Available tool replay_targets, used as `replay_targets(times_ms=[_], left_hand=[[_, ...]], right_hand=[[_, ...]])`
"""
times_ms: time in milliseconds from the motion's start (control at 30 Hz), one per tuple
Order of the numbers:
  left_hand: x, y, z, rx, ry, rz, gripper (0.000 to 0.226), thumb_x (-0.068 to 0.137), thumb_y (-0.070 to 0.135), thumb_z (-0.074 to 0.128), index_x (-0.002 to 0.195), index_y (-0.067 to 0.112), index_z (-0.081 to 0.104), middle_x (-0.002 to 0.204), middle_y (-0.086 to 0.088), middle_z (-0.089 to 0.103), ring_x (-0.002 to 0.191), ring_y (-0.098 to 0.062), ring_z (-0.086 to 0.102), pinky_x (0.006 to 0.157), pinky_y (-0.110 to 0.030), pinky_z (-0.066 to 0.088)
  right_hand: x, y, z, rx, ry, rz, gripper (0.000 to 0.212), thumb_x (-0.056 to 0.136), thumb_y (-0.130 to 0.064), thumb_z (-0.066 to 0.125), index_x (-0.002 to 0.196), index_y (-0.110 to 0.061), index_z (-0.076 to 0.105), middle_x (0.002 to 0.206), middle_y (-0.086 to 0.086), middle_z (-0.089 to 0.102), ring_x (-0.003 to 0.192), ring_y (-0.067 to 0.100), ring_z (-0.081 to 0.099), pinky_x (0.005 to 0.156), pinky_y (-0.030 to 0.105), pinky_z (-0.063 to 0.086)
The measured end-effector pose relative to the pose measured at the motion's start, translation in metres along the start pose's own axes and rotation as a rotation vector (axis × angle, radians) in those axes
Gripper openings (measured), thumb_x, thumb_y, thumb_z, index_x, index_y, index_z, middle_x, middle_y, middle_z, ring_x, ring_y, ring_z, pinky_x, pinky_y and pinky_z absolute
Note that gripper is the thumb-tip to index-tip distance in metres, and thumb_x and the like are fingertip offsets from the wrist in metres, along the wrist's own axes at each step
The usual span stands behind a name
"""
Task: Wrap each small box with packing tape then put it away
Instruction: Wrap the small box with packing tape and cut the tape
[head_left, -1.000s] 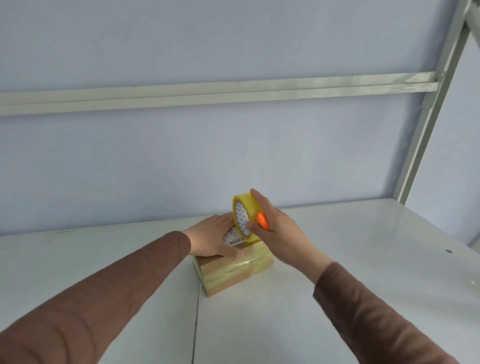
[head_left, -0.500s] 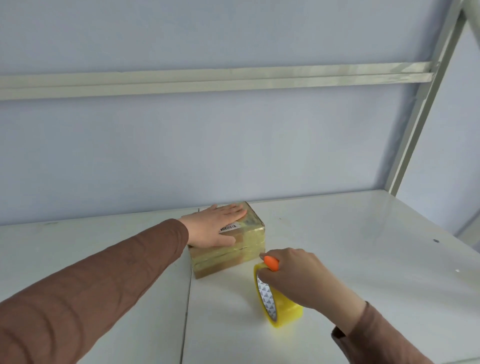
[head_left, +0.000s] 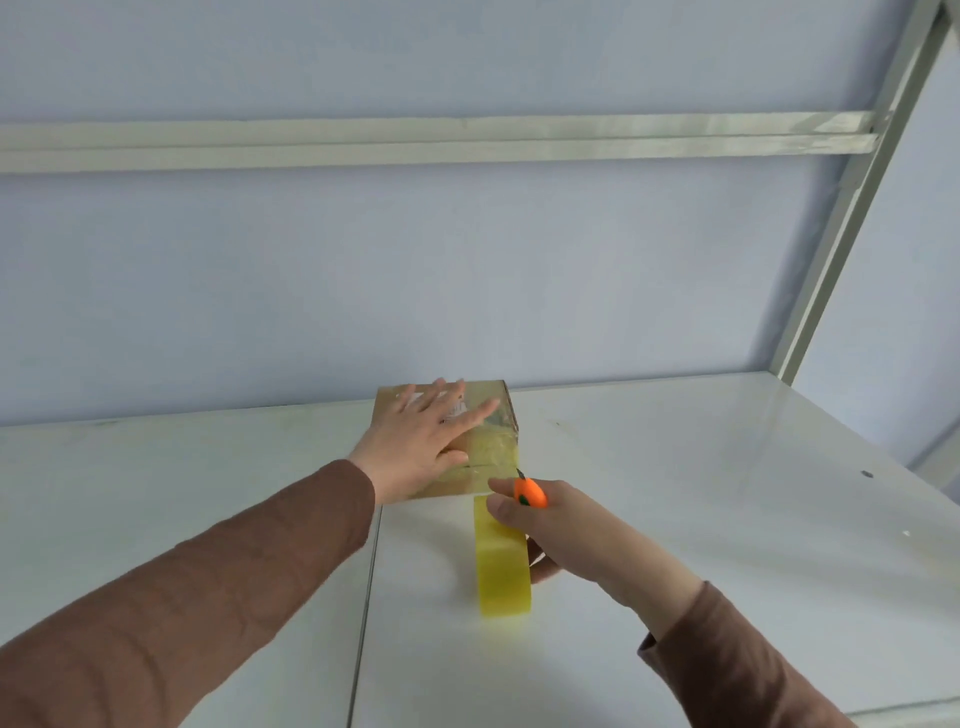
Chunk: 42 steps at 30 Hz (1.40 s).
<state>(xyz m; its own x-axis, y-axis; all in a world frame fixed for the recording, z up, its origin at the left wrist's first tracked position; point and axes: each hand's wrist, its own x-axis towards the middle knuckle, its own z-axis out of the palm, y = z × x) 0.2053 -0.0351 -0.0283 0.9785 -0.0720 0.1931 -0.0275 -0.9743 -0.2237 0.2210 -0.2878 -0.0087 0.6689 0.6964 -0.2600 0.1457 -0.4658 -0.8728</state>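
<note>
Head view: the left hand lies flat on top of the small cardboard box, fingers straight and spread, palm pressing down. It covers most of the lid, so the white label under the fingers shows only in slivers and its print cannot be read. The right hand is curled round the yellow tape roll, which stands on edge on the white table just in front of the box. The thumb sits on the roll's near-top edge and the other fingers wrap behind it, mostly hidden by the roll. The same hand also pinches a small orange cutter against the roll's top; its thin dark tip points at the box's near right corner, and whether it touches the tape there is too fine to tell. A strip of yellowish tape runs from the roll up onto the box's near face and over its right part, glossy and wrinkled. The box's near left side is behind the left wrist. Both forearms wear brown sleeves. The box sits near the back of the table, close to the pale blue wall. A pale metal rail crosses the wall, and a slanted metal post rises at the right, its top cut off by the frame.
</note>
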Motion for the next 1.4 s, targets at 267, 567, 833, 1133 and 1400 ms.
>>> replay_targets(times_ms=[267,567,833,1133,1400], left_hand=[[-0.056,0.09,0.014,-1.448,0.64,-0.7,0.007,0.094,0.023,0.065,0.101,0.024,0.066,0.093,0.016,0.068,0.096,-0.012,0.063,0.087,-0.031,0.05],[-0.03,0.101,-0.004,-1.95,-0.16,-0.957,0.038,0.097,0.034,0.065,0.127,0.011,0.066,0.113,-0.013,0.074,0.103,-0.027,0.066,0.108,-0.044,0.047],[-0.032,0.1,-0.007,-1.934,-0.204,-0.925,0.04,0.102,0.029,0.056,0.135,0.009,0.063,0.133,-0.015,0.068,0.111,-0.026,0.065,0.098,-0.039,0.05],[-0.031,0.097,-0.004,-1.92,-0.185,-0.89,0.035,0.098,0.031,0.064,0.126,0.011,0.073,0.13,-0.014,0.07,0.103,-0.023,0.065,0.097,-0.041,0.051],[-0.03,0.094,-0.007,-1.875,-0.244,-0.841,0.041,0.099,0.028,0.061,0.133,0.006,0.066,0.133,-0.019,0.067,0.104,-0.027,0.065,0.088,-0.037,0.051]], right_hand=[[0.01,0.004,-0.047,-0.123,0.433,-0.193,0.028,0.093,-0.044,0.067,0.118,-0.035,0.059,0.085,-0.013,0.058,0.068,0.01,0.054,0.069,0.031,0.044],[0.053,0.002,-0.066,-0.408,0.241,-0.232,0.023,0.092,-0.039,0.059,0.092,-0.019,0.046,0.083,0.002,0.061,0.065,0.018,0.05,0.058,0.031,0.038],[0.066,0.018,-0.057,-0.824,0.165,-0.611,0.015,0.106,-0.037,0.048,0.105,-0.026,0.037,0.087,-0.007,0.054,0.073,0.021,0.051,0.062,0.035,0.032],[0.095,0.024,-0.04,-1.14,0.262,-0.734,0.012,0.105,-0.031,0.052,0.112,-0.022,0.051,0.1,-0.003,0.064,0.092,0.024,0.061,0.065,0.034,0.037],[0.097,0.031,-0.056,-1.189,0.267,-0.56,0.017,0.104,-0.036,0.052,0.116,-0.024,0.05,0.1,-0.005,0.062,0.1,0.022,0.06,0.071,0.033,0.038]])
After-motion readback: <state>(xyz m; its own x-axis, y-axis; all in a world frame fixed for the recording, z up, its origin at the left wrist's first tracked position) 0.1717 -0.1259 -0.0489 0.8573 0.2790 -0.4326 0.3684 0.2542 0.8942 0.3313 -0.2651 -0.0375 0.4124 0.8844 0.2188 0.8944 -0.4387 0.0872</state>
